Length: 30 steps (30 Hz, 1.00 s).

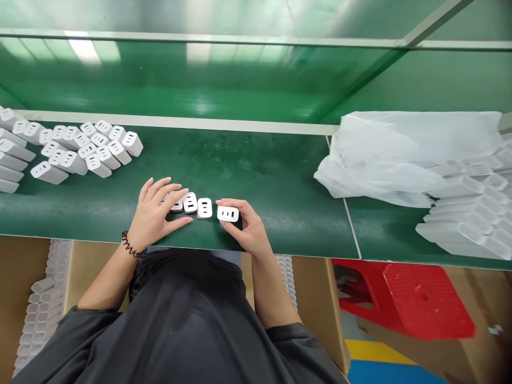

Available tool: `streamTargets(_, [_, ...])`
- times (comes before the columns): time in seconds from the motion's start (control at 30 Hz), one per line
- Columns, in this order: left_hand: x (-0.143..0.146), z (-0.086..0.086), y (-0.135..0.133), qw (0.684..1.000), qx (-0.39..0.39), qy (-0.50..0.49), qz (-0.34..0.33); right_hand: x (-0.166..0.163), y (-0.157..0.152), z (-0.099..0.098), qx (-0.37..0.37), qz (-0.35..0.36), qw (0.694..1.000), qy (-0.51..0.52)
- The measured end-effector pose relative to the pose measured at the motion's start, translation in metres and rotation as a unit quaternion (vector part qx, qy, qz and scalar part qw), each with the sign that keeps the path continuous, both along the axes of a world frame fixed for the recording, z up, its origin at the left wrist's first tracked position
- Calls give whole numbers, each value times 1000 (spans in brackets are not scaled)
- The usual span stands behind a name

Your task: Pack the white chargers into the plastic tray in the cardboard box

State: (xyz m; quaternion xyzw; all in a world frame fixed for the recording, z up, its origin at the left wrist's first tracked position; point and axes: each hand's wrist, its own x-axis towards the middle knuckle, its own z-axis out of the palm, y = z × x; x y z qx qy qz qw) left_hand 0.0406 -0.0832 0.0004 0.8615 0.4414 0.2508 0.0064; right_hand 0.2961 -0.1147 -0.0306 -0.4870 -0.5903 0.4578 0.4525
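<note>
My right hand (250, 226) pinches a white USB charger (228, 214) between thumb and fingers, its face with three port slots turned up towards me. Just left of it, another white charger (204, 208) stands on the green bench, with a neighbouring charger (190, 202) beside it. My left hand (156, 210) reaches over the left end of this short row, fingers spread and thumb apart. Its fingers partly hide the leftmost charger (176, 202); whether they press on it I cannot tell.
A group of white chargers (98, 146) stands at the bench's left. On the right, a white plastic bag (380, 160) lies by stacked translucent sleeves (460, 229). Below the green bench (280, 160) are cardboard boxes (316, 298) with white pieces and a red stool (428, 298).
</note>
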Motion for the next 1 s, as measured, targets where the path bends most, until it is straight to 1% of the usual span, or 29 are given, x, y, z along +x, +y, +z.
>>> streamTargets(0.13, [-4, -12, -2, 998, 54, -13, 23, 0, 6, -6, 37, 10, 999, -25])
streamTargets(0.23, [0, -17, -2, 995, 90, -37, 30, 1, 7, -10, 79, 2, 996, -49])
streamTargets(0.3, [2, -19, -2, 994, 100, -42, 27, 1, 6, -11, 91, -14, 993, -77])
streamTargets(0.43, [2, -20, -2, 994, 102, -42, 20, 0, 3, -16, 90, -58, 985, -132])
streamTargets(0.5, [2, -20, -3, 994, 98, -44, 23, 0, 3, -20, 83, -74, 986, -127])
streamTargets(0.57, [1, -21, -3, 994, 94, -44, 30, 0, 3, -22, 72, -81, 990, -95])
streamTargets(0.63, [2, -22, -3, 994, 93, -40, 36, -1, 3, -23, 59, -72, 993, -66])
streamTargets(0.77, [3, -22, -3, 995, 93, -31, 36, 0, 1, -20, 52, -35, 995, -73])
streamTargets(0.9, [3, -22, -2, 994, 97, -32, 34, 1, -2, -15, 99, -9, 994, -39])
streamTargets(1.0, [2, -21, -3, 994, 99, -44, 33, -2, 0, -9, 135, 12, 987, -85])
